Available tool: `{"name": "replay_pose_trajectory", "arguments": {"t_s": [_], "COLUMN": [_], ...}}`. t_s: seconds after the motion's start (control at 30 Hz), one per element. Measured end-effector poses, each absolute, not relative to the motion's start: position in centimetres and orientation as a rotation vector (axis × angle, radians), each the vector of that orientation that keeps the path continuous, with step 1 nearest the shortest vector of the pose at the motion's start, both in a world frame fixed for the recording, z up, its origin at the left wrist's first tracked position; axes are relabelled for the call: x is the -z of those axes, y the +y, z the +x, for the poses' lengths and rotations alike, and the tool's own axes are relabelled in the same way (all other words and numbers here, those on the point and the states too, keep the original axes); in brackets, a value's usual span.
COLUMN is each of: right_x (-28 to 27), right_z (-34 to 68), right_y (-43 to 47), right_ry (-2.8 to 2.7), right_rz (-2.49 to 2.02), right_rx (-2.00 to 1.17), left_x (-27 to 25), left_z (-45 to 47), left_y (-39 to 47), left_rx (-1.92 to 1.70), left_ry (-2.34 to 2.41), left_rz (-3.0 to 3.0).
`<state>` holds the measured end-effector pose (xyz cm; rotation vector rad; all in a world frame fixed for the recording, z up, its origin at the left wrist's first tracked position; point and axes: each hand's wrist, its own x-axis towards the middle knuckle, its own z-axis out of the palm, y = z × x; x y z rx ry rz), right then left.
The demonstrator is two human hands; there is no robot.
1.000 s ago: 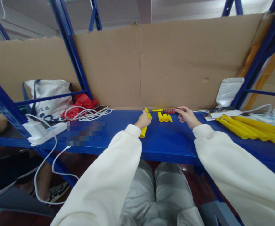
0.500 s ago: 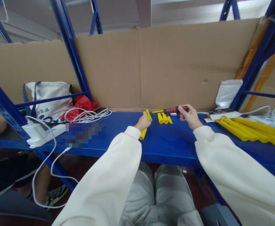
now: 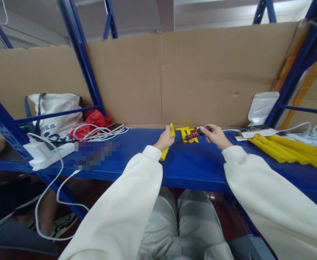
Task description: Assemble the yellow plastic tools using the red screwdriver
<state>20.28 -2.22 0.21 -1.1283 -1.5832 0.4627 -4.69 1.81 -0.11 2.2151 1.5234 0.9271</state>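
Observation:
My left hand [image 3: 164,139] is closed around a yellow tube [image 3: 164,154], which sticks out above and below the fingers. In my right hand [image 3: 214,135] is a screwdriver with a red and black handle [image 3: 194,135]. Its thin dark shaft slants down and left toward the tube; whether the tip touches it I cannot tell. Behind the handle, several short yellow cut pieces [image 3: 185,130] lie on the blue shelf, partly covered by the screwdriver.
Several long yellow tubes [image 3: 285,150] lie on the right of the blue shelf [image 3: 136,162], beside a white box [image 3: 256,131]. To the left are a coiled white cable [image 3: 104,134], a power strip [image 3: 52,159] and a cloth bag [image 3: 60,110]. Cardboard [image 3: 196,79] closes the back.
The screwdriver has swung from nearly level to a slant, its tip now lower and nearer me. My right hand has shifted slightly left. My left hand keeps its hold on the tube.

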Motion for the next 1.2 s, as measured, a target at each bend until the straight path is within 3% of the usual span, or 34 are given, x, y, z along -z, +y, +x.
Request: {"name": "replay_pose_trajectory", "arguments": {"t_s": [0.23,0.43,0.63,1.2], "right_x": [1.2,1.8,0.9,0.4], "right_z": [19.6,19.7,18.9,17.4], "right_y": [-1.6,-1.2,-1.2,-2.1], "right_ry": [-1.946,-2.089,-1.766,-1.650], "right_rz": [-1.162,-1.125,-1.003,-0.909], "right_rx": [-0.599,-0.581,-0.353,-0.544], "left_x": [0.0,-0.4,-0.6,-0.3], "left_z": [-4.2,-3.1,-2.2,-1.7], "left_y": [1.3,-0.1,-1.6,-1.9], "left_rx": [-1.035,-0.872,-0.716,-0.688], "left_ry": [1.301,1.186,1.133,1.102], "left_rz": [2.409,2.552,2.656,2.720]}}
